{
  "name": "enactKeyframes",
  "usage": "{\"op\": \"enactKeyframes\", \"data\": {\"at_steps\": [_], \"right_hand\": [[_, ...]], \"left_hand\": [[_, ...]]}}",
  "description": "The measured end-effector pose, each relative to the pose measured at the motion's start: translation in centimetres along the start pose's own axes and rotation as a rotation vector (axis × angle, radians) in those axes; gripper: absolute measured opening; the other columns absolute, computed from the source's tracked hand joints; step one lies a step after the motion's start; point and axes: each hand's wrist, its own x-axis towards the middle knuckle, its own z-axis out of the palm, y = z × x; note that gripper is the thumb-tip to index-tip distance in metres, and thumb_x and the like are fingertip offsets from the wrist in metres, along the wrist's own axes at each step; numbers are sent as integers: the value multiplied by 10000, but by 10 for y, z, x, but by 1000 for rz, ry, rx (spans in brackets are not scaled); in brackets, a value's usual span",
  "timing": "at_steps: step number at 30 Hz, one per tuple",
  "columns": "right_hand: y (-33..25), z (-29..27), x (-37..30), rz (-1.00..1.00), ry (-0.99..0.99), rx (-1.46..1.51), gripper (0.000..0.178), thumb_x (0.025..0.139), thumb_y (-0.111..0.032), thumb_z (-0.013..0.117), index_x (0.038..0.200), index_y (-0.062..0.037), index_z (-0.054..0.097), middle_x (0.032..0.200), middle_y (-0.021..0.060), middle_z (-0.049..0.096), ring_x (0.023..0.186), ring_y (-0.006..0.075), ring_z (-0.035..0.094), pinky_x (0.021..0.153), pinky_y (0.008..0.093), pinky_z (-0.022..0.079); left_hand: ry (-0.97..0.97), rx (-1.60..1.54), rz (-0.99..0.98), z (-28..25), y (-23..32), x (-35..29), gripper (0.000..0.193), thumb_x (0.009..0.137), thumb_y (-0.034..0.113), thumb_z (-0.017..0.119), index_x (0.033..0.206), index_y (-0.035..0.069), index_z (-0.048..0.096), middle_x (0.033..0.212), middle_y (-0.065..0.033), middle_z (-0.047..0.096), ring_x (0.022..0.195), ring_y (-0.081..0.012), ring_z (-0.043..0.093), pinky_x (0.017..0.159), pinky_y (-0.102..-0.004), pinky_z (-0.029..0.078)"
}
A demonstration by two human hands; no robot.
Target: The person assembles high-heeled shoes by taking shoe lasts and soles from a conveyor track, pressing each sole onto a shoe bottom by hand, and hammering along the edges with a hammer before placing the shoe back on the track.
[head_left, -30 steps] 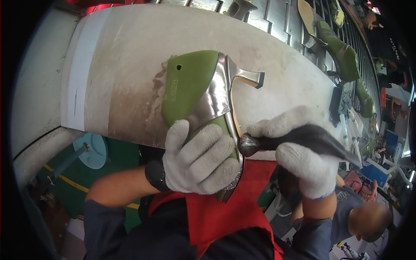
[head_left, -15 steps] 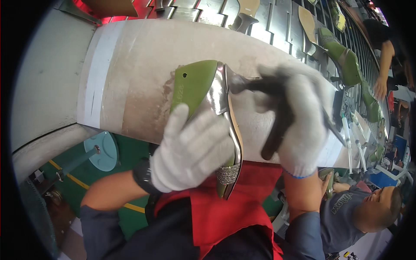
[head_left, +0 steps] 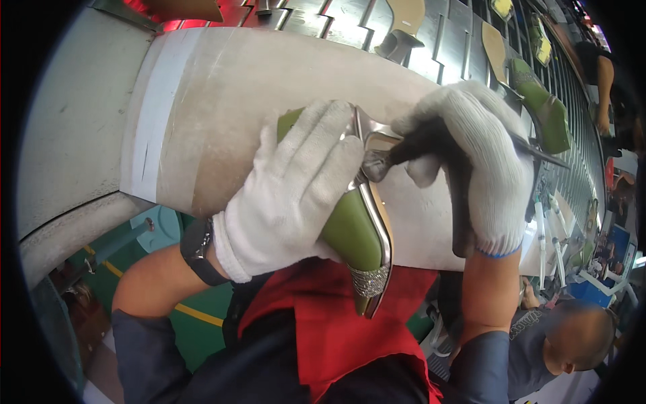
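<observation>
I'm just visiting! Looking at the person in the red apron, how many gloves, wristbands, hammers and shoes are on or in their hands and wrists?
White gloves, on the left hand and right hand: 2
Black wristband: 1
Dark hammer: 1
Green-and-silver heeled shoe: 1
Total: 5
</observation>
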Motion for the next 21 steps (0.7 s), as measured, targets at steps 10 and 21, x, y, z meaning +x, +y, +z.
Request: {"op": "enactKeyframes", "data": {"at_steps": [10,21], "right_hand": [[-12,-7,13,107,-236,283,322,1073,-230,571,976,39,720,898,165,749,573,154,612,571,279,475],[13,-37,-129,81,225,378,227,1096,-173,664,1115,41,738,966,122,777,784,139,725,700,246,578]], "left_hand": [[-18,16,31,-4,-1,1,1413,470,415,1053,1637,12,366,1642,-324,440,1510,-528,469,1154,-756,361],[-200,43,288,-5,34,43,943,445,274,1028,1304,98,682,1167,-100,726,1216,-327,700,1206,-643,420]]}}
